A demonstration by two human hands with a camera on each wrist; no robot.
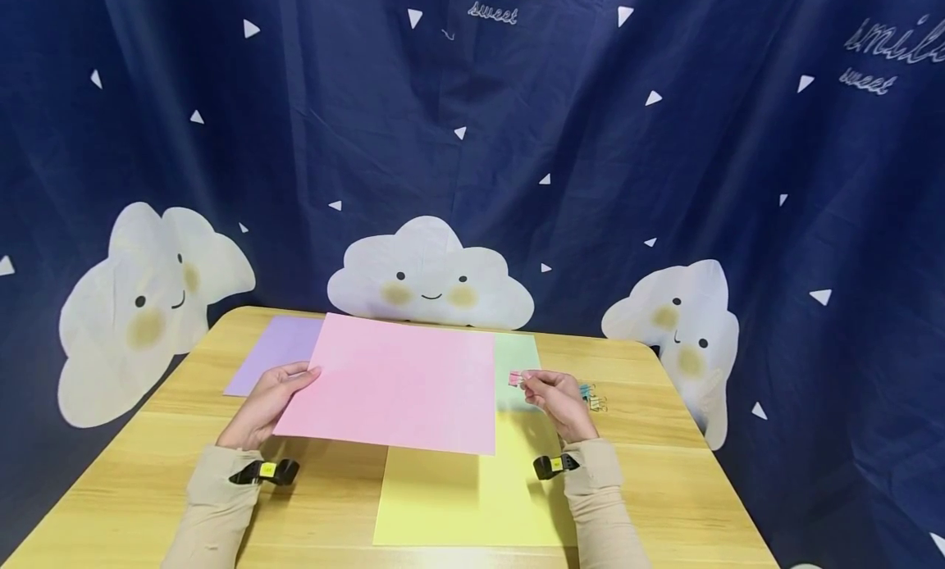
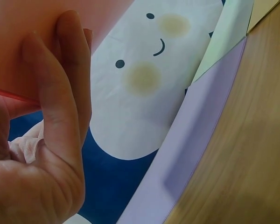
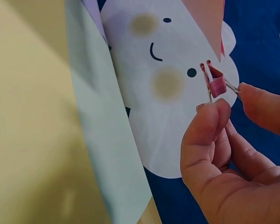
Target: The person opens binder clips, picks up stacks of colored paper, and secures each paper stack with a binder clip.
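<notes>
We locate the pink sheet (image 1: 402, 389) in the left grip (image 1: 267, 401), at its left edge. The thumb lies on the upper face and the fingers support the underside, so we read this grip as pinching the sheet. The sheet is raised clear of the tabletop (image 1: 664, 491) and casts a shadow on the yellow sheet (image 1: 450, 516), which lies flat nearer the person.

The right grip (image 1: 559, 401) pinches the pink binder clip (image 3: 218, 86) by its wire levers, with the thumb on one side and a bent finger on the other. We find the clip just beside the right edge of the pink sheet and apart from it. The clip is small in the head view and seen at an angle from the right wrist, so we cannot tell how far its mouth is spread.

On the tabletop, we note the purple sheet (image 1: 276, 348) at the far left and the green sheet (image 1: 518, 352) at the far side, right of centre; the pink sheet partly hides both from the head camera. A teal clip (image 1: 586, 392) and a yellow clip (image 1: 595, 403) lie near the right grip, on its outer side. Behind the tabletop we see a dark blue curtain (image 1: 413, 85) printed with white clouds (image 1: 431, 278).
</notes>
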